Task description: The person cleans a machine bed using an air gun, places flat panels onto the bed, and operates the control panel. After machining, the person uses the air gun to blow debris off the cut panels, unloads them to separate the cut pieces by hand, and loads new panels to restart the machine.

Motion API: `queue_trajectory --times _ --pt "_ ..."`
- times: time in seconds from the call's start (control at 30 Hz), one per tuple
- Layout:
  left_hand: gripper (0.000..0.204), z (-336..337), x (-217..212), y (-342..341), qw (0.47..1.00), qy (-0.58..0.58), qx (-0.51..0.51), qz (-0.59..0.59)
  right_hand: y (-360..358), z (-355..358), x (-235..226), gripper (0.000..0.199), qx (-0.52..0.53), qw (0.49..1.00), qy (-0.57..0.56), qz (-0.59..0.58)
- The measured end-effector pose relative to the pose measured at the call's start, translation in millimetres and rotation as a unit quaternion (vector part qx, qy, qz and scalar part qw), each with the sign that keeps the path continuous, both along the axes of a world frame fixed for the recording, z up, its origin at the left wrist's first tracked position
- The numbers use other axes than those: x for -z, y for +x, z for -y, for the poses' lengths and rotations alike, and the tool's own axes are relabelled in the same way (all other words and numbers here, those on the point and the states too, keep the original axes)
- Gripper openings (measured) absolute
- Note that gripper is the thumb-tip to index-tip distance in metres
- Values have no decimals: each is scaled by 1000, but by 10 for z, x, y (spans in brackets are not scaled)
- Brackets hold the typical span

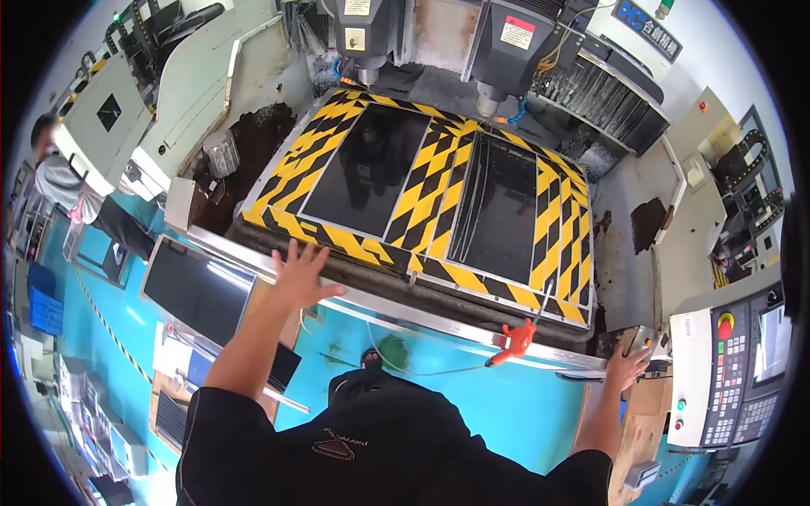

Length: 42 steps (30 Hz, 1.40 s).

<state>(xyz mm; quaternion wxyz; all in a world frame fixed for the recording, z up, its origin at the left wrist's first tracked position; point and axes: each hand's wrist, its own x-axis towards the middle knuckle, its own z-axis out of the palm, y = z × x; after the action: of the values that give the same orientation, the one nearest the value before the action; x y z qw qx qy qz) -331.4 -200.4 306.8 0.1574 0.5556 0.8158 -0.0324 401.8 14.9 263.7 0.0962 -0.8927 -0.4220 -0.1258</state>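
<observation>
My left hand [300, 275] is spread with fingers apart at the front metal rail [405, 315] of a machine. It holds nothing. Beyond its fingertips lies the machine bed, edged with yellow-and-black striped tape [359, 244]. Two dark glossy panels, a left one [367, 169] and a right one [498, 207], sit within the stripes. My right hand [626, 368] rests at the rail's right end, fingers extended beside a small worn metal box [634, 339]. Between the hands, a red air blow gun [519, 337] with a thin nozzle hangs on the rail, its hose trailing left.
Two spindle heads, left [367, 72] and right [489, 97], stand over the bed's far side. A control panel [726, 379] is at right. At left are a dark glossy sheet [198, 282] and another person [72, 185]. The floor [472, 396] is blue.
</observation>
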Motion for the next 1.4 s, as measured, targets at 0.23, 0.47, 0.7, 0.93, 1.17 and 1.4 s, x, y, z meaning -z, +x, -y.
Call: queue_trajectory --times 0.23,0.47,0.7,0.93,1.17,1.4 --pt "126 26 -76 38 988 -87 -119 38 110 -64 4 95 -14 998 49 -22" --pt "110 32 116 -76 998 -23 -65 -15 144 -101 33 86 -42 998 31 24" --pt "106 -7 35 -66 998 -56 -36 -23 87 -46 3 86 -45 997 52 19" --pt "104 35 88 -124 997 -64 -22 -35 48 44 -37 84 -28 999 17 19" --pt "103 73 107 -111 998 -54 -27 -31 38 106 -18 86 -32 999 36 -10" --pt "100 85 64 -76 997 -66 -40 -31 46 103 -2 83 -10 1000 17 -22"
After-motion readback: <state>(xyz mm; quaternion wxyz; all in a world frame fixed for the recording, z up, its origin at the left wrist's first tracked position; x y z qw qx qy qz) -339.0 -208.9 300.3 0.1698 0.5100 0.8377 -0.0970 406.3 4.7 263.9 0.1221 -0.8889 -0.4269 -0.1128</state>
